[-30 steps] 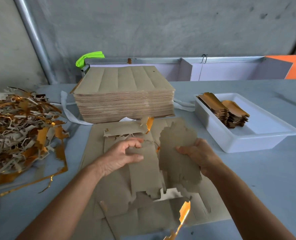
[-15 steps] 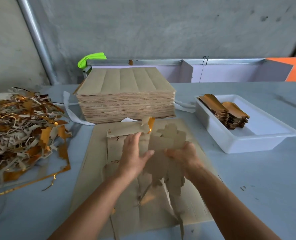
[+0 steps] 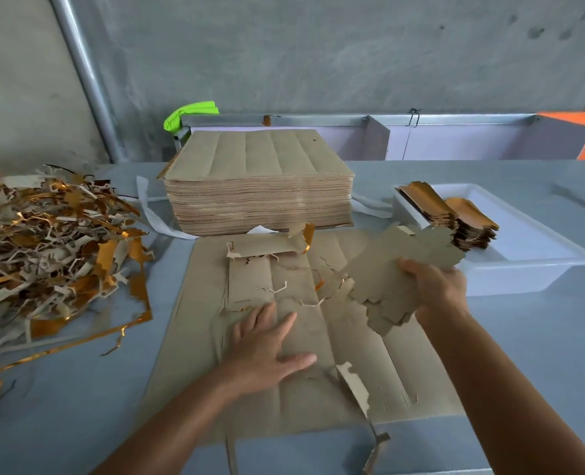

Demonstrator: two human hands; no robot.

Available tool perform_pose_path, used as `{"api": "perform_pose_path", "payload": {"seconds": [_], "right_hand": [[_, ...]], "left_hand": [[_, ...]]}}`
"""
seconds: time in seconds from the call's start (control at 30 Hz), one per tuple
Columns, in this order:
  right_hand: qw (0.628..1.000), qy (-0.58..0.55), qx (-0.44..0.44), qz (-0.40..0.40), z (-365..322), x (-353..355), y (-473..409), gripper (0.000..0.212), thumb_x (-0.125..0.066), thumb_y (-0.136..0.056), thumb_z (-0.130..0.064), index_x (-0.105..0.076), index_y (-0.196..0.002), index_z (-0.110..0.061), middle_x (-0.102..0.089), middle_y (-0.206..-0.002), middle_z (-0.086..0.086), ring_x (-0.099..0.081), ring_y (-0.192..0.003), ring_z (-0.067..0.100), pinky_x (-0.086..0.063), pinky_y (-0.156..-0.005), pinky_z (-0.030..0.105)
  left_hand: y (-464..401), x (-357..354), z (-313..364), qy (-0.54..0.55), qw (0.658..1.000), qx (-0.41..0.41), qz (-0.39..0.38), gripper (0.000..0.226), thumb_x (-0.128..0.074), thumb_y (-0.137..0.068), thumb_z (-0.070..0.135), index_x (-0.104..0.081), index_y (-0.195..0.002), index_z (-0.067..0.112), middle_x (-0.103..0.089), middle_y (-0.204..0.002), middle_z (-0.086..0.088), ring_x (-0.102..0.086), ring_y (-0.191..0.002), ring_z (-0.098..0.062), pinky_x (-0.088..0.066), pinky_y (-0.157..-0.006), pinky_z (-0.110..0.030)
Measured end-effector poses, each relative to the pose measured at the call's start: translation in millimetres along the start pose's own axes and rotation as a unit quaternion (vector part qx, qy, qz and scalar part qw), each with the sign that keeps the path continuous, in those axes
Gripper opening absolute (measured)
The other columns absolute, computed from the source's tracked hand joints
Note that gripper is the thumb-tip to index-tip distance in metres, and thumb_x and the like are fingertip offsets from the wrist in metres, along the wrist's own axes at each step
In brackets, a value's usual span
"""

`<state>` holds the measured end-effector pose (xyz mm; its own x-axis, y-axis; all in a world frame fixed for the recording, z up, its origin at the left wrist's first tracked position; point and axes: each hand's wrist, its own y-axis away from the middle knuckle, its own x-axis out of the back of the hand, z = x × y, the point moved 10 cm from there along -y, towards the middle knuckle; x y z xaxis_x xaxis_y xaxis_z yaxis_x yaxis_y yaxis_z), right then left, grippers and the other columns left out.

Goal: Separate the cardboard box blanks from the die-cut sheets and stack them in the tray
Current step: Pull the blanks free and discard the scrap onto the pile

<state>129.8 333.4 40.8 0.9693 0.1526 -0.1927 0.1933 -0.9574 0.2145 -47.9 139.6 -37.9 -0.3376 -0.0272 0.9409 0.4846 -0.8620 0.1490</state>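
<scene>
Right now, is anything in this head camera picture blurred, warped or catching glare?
Head view: the wide lens bends the wall pipe and table edges; the blanks gripped by the right hand look slightly soft; gold foil in the scrap pile glints; the left hand is sharp.

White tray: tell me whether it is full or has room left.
Room left. The white tray holds two short stacks of blanks at its far-left end; the rest of its floor shows bare.

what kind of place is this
Probably a small packaging or print-finishing workshop: a tall stack of die-cut sheets on the table, a heap of trimmed scraps beside it, and finished box blanks stacked in a white tray.
</scene>
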Motion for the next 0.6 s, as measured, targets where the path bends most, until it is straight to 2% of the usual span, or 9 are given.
{"api": "perform_pose_path", "payload": {"seconds": [0.07,0.13,0.23,0.3,0.37,0.5,0.6], "right_hand": [[1.0,-0.005,-0.013,-0.013,3.9,0.6,1.2,0.021,-0.073,-0.077,-0.004,-0.058,-0.074,-0.018,-0.063,-0.071,-0.002,-0.06,-0.063,0.012,-0.046,-0.049,0.023],[0.999,-0.009,-0.027,-0.039,11.5,-4.2,4.6,0.02,-0.074,-0.075,-0.004,-0.06,-0.076,-0.017,-0.065,-0.07,-0.003,-0.062,-0.059,0.01,-0.047,-0.046,0.022],[0.994,0.004,-0.06,-0.088,25.9,-20.2,15.9,0.018,-0.076,-0.073,-0.003,-0.062,-0.076,-0.014,-0.069,-0.062,-0.002,-0.065,-0.051,0.011,-0.049,-0.045,0.024],[0.988,0.022,-0.083,-0.126,34.2,-32.2,24.3,0.016,-0.076,-0.072,-0.001,-0.063,-0.077,-0.01,-0.069,-0.057,0.0,-0.067,-0.048,0.014,-0.05,-0.046,0.026],[0.981,0.046,-0.092,-0.164,37.3,-41.9,31.4,0.016,-0.076,-0.071,0.0,-0.066,-0.081,-0.007,-0.071,-0.062,0.004,-0.068,-0.051,0.017,-0.052,-0.045,0.027],[0.971,0.074,-0.087,-0.209,31.5,-53.0,39.0,0.018,-0.074,-0.073,0.001,-0.066,-0.086,-0.006,-0.071,-0.074,0.01,-0.068,-0.052,0.019,-0.051,-0.04,0.027],[0.96,0.103,-0.082,-0.248,26.9,-65.7,46.0,0.013,-0.072,-0.074,0.002,-0.066,-0.082,-0.006,-0.071,-0.069,0.01,-0.068,-0.05,0.02,-0.051,-0.038,0.028]], "left_hand": [[4.8,7.3,-2.6,0.044,0.999,-0.028,-0.007,0.101,-0.057,-0.069,0.076,-0.006,-0.149,0.04,0.009,-0.159,0.004,0.014,-0.144,-0.015,0.003,-0.115,-0.037],[12.2,9.4,-7.0,-0.008,0.999,-0.036,-0.023,0.108,-0.064,-0.063,0.075,-0.008,-0.149,0.041,0.009,-0.158,0.005,0.014,-0.144,-0.015,0.002,-0.117,-0.038],[22.6,11.1,-3.6,-0.104,0.993,-0.054,-0.016,0.09,-0.051,-0.077,0.072,-0.017,-0.15,0.03,-0.002,-0.157,-0.002,0.002,-0.144,-0.018,-0.005,-0.115,-0.037],[29.4,17.0,5.4,-0.156,0.985,-0.074,0.022,0.075,-0.038,-0.088,0.066,-0.024,-0.148,0.023,-0.018,-0.151,-0.007,-0.012,-0.141,-0.02,-0.014,-0.113,-0.036],[36.7,21.2,14.3,-0.199,0.973,-0.096,0.06,0.058,-0.031,-0.096,0.053,-0.033,-0.142,0.018,-0.032,-0.141,-0.007,-0.027,-0.134,-0.021,-0.024,-0.111,-0.034],[50.2,27.6,13.3,-0.179,0.977,-0.071,0.088,0.036,-0.037,-0.092,0.032,-0.046,-0.119,0.011,-0.047,-0.122,-0.007,-0.043,-0.116,-0.023,-0.036,-0.099,-0.034],[54.1,20.0,3.7,-0.237,0.97,-0.035,0.053,0.032,-0.04,-0.093,0.019,-0.051,-0.119,0.004,-0.049,-0.12,-0.011,-0.044,-0.111,-0.026,-0.039,-0.092,-0.034]]}}
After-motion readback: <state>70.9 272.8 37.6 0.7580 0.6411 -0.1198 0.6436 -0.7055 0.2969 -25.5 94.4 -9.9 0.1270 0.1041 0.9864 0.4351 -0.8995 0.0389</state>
